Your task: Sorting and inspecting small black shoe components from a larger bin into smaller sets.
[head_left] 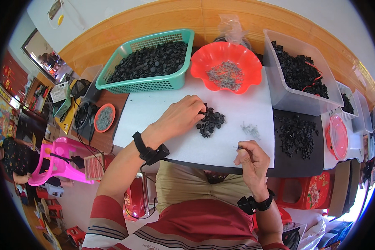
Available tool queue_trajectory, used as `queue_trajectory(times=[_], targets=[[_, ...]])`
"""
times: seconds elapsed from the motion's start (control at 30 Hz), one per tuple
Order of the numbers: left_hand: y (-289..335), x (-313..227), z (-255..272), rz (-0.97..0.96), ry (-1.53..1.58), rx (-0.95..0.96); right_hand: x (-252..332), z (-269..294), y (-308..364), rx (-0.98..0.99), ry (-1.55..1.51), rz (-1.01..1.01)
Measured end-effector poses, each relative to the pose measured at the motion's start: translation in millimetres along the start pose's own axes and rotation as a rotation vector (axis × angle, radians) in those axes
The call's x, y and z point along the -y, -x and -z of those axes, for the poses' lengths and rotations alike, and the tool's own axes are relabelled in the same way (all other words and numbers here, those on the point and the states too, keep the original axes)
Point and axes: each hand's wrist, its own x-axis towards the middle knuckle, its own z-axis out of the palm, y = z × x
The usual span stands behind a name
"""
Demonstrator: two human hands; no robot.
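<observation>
My left hand (182, 113) has its fingers curled together at the left edge of a small pile of black round knobs (212, 121) on the white sheet (154, 125). Whatever lies between those fingertips is hidden. To the right, my right hand (252, 159) pinches a small black part with a thin metal pin (238, 148) between thumb and forefinger, just above the sheet's front portion. A little heap of silvery pins (251, 130) lies beyond that hand. At the back, a red scalloped bowl (204, 52) holds more pins.
A green basket (154, 85) full of black knobs stands back left, a clear plastic bin (296, 100) of black parts back right. Loose black pieces (298, 135) lie on a dark mat at right. A red-lidded container (337, 137) is farther right. A person (18, 160) is at far left.
</observation>
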Motion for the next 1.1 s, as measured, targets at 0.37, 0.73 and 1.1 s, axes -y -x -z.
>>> queue_trajectory(times=[0.37, 0.73, 1.1], targets=[[25, -15, 2, 0.319, 0.508, -0.078, 1, -1, -1, -0.002, -0.029, -0.006], [42, -41, -11, 0.443, 1.083, -0.220, 18, -31, -12, -0.095, -0.092, 0.085], [53, -81, -25, 0.419, 1.515, -0.265, 1, -71, -39, -0.260, 0.270, 0.441]])
